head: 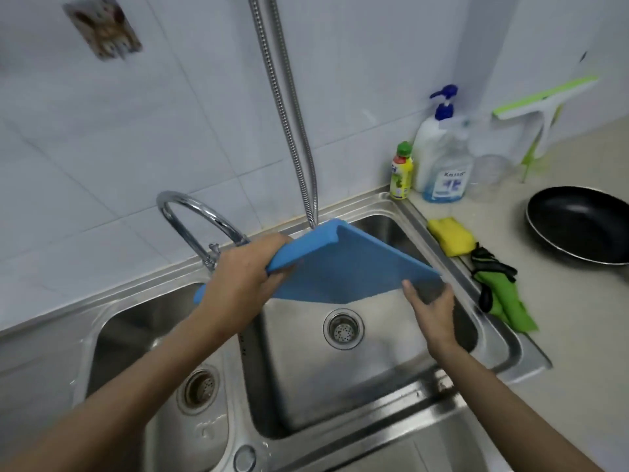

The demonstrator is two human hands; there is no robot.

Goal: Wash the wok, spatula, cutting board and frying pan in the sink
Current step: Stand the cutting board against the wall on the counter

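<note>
A blue cutting board [343, 267] is held tilted over the right basin of the steel double sink [503, 345]. My left hand [245, 277] grips its upper left edge, fingers curled round it. My right hand [432, 311] is open, thumb and fingers spread against the board's lower right corner. A black frying pan [578, 223] stands on the counter at the right. No wok or spatula is in view.
A chrome faucet [197, 219] arches behind my left hand, and a metal hose [289, 107] hangs down the tiled wall. A yellow sponge [451, 235], green-and-black gloves [497, 284], soap bottles [439, 158] and a green squeegee [541, 107] are on the right counter.
</note>
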